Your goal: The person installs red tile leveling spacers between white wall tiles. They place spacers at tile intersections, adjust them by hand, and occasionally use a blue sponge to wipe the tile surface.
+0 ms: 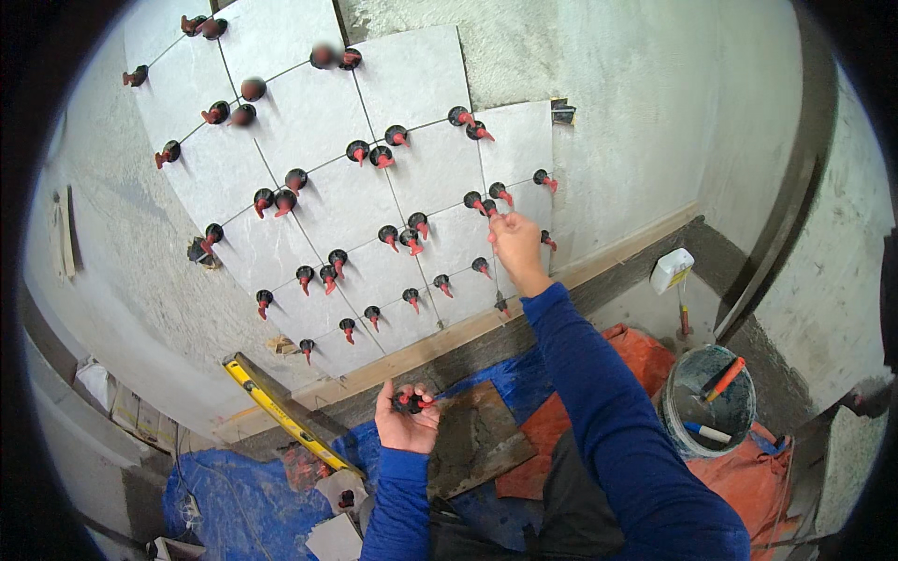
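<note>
My right hand [516, 245] reaches up to the tiled wall, fingers closed at the red handle of a tile-levelling clip [489, 208]. Lower down, my left hand [406, 419] curls palm up around black-and-red tile levellers [412, 402]; how many it holds is hard to tell. Large pale grey tiles [421, 75] cover the wall in staggered rows. Along their joints sit several more levellers [410, 241], each a black disc with a red handle. A wooden batten [599, 269] runs beneath the lowest tiles.
A yellow spirit level [281, 411] leans at the lower left. Blue sheeting [234, 496] and orange sheeting [543, 439] lie on the floor, with a mortar-smeared board [477, 435] between. At right stands a bucket [669, 421] with orange- and blue-handled tools. A white container [672, 269] is beyond it.
</note>
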